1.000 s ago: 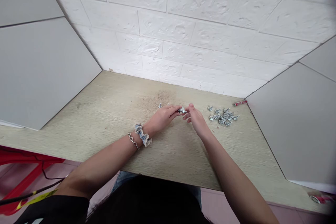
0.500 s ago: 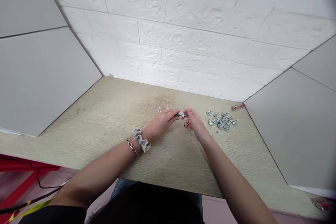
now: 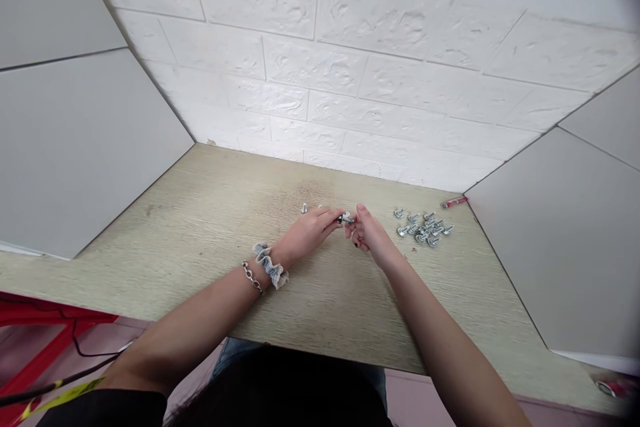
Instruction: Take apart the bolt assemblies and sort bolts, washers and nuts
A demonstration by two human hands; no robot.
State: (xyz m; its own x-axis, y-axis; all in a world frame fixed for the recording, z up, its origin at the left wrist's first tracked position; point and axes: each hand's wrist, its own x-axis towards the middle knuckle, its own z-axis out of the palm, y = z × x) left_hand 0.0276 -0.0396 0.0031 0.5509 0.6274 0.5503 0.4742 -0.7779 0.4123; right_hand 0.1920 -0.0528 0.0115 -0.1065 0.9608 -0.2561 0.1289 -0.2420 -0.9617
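Observation:
Over the middle of the table, my left hand pinches a small metal bolt between thumb and fingers, its shaft pointing right. Part of the bolt is hidden by the fingertips. My right hand is at the shaft's free end, thumb raised away from the half-curled fingers; a fingertip is at or against the tip. To the right lies a loose cluster of several silvery bolts with wide round washers or flanges. Beyond my left hand, one bolt stands on the table, and another small piece is mostly hidden.
The wooden tabletop meets a white brick-patterned wall at the back. Grey panels close in the left and right sides. A red cylindrical object lies in the back right corner. Red framing and cables show at lower left.
My right thumb has lifted away from the fingers, which have curled a little lower beside the bolt's end. My left hand still grips the bolt in nearly the same place.

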